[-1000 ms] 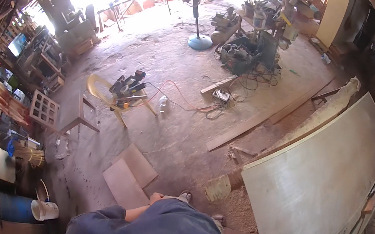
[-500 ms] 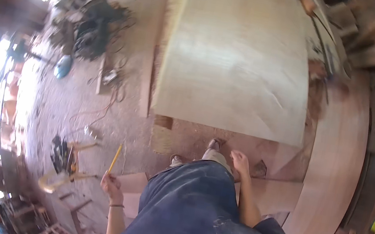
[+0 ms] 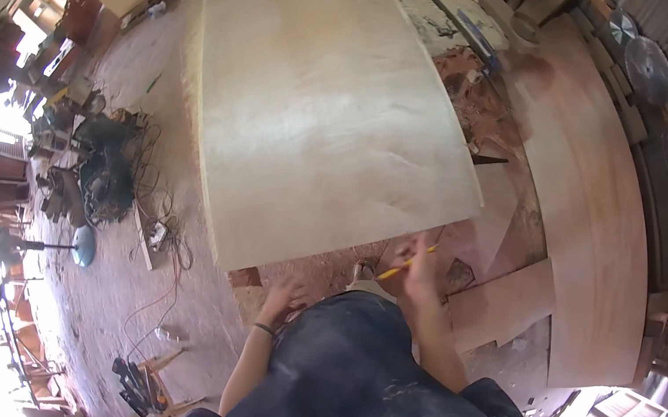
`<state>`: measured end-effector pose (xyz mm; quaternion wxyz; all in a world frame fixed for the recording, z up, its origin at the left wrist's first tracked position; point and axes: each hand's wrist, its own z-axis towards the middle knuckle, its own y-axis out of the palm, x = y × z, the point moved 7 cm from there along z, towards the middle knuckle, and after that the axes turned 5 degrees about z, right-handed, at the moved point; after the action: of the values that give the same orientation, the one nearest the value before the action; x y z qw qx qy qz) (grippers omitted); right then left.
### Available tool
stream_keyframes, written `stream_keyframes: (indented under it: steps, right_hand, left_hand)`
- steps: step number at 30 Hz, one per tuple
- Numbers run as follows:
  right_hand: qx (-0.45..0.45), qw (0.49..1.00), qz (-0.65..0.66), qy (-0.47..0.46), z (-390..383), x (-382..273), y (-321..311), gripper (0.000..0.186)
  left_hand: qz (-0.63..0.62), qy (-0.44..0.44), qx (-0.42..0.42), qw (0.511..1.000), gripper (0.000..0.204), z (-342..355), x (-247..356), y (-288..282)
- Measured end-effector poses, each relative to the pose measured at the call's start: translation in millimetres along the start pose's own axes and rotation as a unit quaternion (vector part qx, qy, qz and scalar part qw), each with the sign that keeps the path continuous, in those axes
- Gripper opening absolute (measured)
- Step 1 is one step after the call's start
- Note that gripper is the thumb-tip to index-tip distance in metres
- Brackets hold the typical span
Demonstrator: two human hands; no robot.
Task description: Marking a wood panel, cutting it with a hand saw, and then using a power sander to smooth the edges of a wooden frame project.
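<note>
A large pale plywood sheet (image 3: 323, 117) lies ahead of me, its near edge slanting up to the right. My right hand (image 3: 420, 268) is closed around a yellow pencil (image 3: 394, 271) just below that edge, with both ends of the pencil sticking out past the fingers. Motion blurs this hand a little. My left hand (image 3: 282, 298), a dark band on its wrist, hovers near the sheet's left corner. It holds nothing, its fingers loosely apart and slightly blurred.
Long reddish boards (image 3: 583, 217) lie along the right. Round saw blades (image 3: 648, 69) hang on the right wall. Cables (image 3: 169, 233) and dark machinery (image 3: 104, 168) stand on the floor at left. A dark power tool (image 3: 137, 388) rests at lower left.
The pencil has passed from my left hand to my right. My left hand has moved rightward toward the sheet's corner. My view has turned, so the sheet now appears tilted.
</note>
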<state>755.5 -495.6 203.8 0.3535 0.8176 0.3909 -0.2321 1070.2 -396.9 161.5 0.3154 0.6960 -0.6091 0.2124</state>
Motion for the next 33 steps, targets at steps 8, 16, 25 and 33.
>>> stream_keyframes:
  steps: [8, 16, 25, 33]
  right_hand:
    - [0.298, 0.769, -0.436, -0.361, 109.7, -109.5, -136.7, 0.051]
    - [0.331, 0.759, -0.475, -0.297, 83.6, -109.8, -99.4, 0.049]
    - [0.276, 0.792, -0.495, -0.227, 75.9, -38.5, -114.7, 0.047]
    - [0.273, 0.744, -0.583, -0.182, 82.8, -38.3, -139.6, 0.062]
  left_hand:
    - [-0.392, 0.022, 0.202, 0.897, 0.042, 59.9, -8.9, -142.9]
    - [-0.118, 0.133, 0.284, 0.942, 0.033, -32.9, 76.6, -140.9]
    - [-0.148, 0.127, 0.347, 0.917, 0.029, -73.5, 52.6, -159.4]
    - [-0.087, -0.155, 0.239, 0.955, 0.036, -29.2, -109.1, -149.9]
